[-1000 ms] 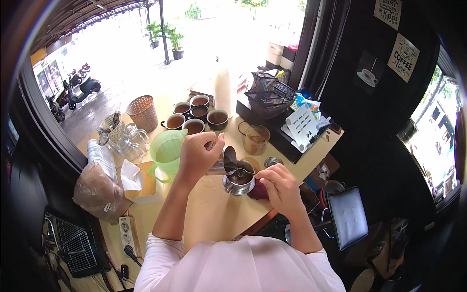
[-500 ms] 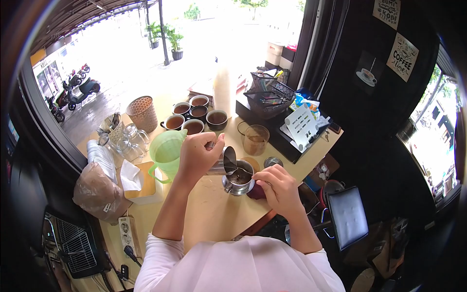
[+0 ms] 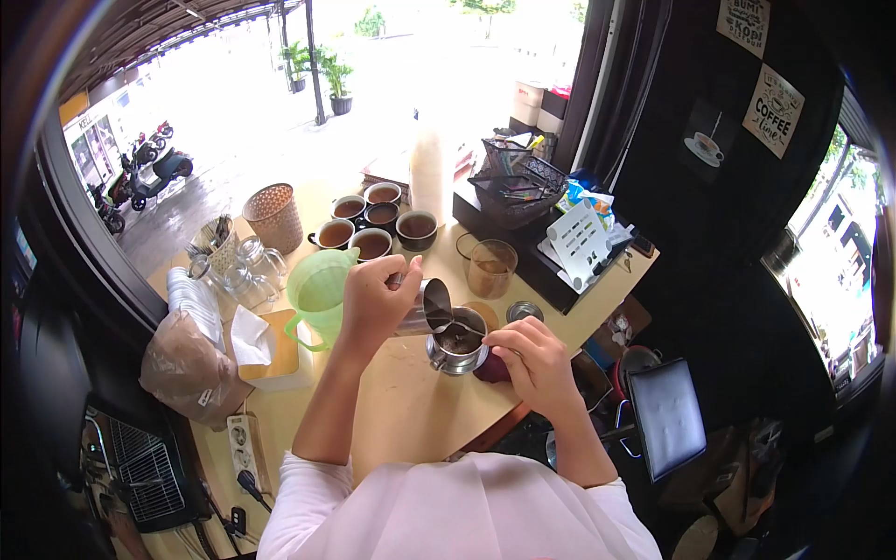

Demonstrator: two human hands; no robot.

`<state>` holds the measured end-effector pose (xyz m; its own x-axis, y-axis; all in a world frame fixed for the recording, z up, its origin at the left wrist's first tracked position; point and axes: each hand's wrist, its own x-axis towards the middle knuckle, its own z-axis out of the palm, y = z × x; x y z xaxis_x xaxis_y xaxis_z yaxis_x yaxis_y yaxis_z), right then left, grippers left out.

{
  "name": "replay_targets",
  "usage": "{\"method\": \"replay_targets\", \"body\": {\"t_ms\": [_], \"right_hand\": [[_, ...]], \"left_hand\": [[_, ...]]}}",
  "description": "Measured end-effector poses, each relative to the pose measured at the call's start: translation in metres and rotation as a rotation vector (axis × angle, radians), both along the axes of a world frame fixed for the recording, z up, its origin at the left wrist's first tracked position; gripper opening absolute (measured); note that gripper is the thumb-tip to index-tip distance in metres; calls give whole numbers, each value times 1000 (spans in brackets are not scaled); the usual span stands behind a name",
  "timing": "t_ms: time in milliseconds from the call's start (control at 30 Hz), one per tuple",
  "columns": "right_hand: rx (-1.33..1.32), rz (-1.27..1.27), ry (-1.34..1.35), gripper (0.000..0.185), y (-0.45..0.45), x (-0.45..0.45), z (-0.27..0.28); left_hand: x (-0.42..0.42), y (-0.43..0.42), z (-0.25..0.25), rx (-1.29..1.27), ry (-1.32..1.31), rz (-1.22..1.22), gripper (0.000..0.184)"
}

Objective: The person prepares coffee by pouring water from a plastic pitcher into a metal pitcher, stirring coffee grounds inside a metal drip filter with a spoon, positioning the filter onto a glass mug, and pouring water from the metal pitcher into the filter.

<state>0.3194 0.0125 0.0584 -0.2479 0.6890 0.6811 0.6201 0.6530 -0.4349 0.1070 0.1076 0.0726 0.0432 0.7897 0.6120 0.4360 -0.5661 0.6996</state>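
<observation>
My left hand (image 3: 381, 303) is closed around a metal pitcher (image 3: 415, 319), tilted to the right with its lip at the rim of a metal coffee dripper (image 3: 450, 363). Dark, wet coffee grounds show inside the dripper. Between the fingers of my right hand (image 3: 534, 362) is a thin spoon (image 3: 474, 330), its far end over the dripper's opening near the pitcher's lip. Behind the dripper stands a glass mug (image 3: 490, 269) with brown contents, and a small round metal lid (image 3: 525, 311) lies to its right.
Left of the pitcher stands a green plastic jug (image 3: 317, 289). Several cups of brown drink (image 3: 371, 245) are grouped farther back. A tissue box (image 3: 280, 359), glass jars (image 3: 247, 280) and a power strip (image 3: 245, 443) occupy the left; a black organiser (image 3: 523, 243) is at the right.
My left hand and the pitcher have shifted very slightly left. My right hand and the spoon stay almost where they were, and the dripper has not moved.
</observation>
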Motion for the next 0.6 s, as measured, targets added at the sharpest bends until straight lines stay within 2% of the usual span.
{"method": "replay_targets", "body": {"t_ms": [200,333,600], "right_hand": [[35,-62,-17,7,1,0,-1],[-3,-13,18,6,1,3,-1],[-22,-10,41,6,1,5,-4]], "left_hand": [[-4,2,-16,-39,-215,27,40],[-10,1,-26,-39,-312,26,42],[-17,-12,-41,-259,-560,-32,43]]}}
